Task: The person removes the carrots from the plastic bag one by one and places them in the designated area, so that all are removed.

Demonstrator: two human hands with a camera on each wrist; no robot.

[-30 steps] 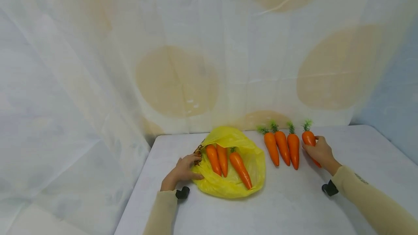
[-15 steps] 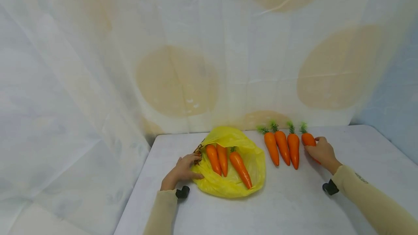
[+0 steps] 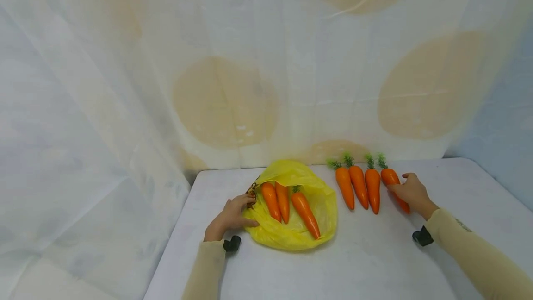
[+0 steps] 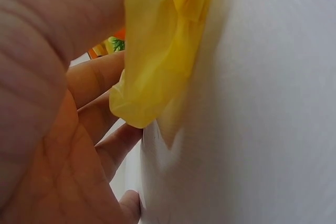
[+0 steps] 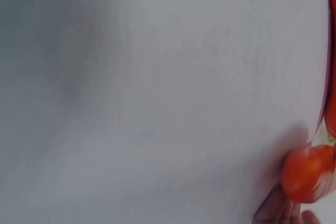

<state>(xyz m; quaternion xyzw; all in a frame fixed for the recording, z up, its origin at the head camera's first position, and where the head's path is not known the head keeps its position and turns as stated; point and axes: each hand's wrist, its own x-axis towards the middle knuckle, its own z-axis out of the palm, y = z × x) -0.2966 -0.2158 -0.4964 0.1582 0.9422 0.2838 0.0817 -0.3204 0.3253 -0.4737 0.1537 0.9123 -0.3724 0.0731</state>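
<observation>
My left hand (image 3: pixel 231 216) holds the left side of a yellow plastic bag (image 3: pixel 287 242). In the left wrist view, folds of the bag (image 4: pixel 157 61) hang between the thumb and fingers; the fingertips are hidden behind them. Inside the bag's mouth lie three orange carrots, the nearest carrot (image 3: pixel 306 214) tilted. At the right, my right hand (image 3: pixel 414 194) lies beside the rightmost carrot (image 3: pixel 390 177), its thumb close over the carrot and its index finger raised off it. In the right wrist view, this carrot (image 5: pixel 307 174) shows at the lower right corner with fingertips next to it.
Left of the rightmost carrot, three more carrots with green tops, the middle carrot (image 3: pixel 359 186) among them, lie side by side. The white table (image 3: pixel 333 272) ends at a pale curtain (image 3: pixel 291 82) with tan circles. A black wrist camera (image 3: pixel 422 236) sits at the right wrist.
The rightmost carrot's leafy top has swung left toward the other carrots. My right hand's fingers have loosened and come away from that carrot. The left hand and bag stay put.
</observation>
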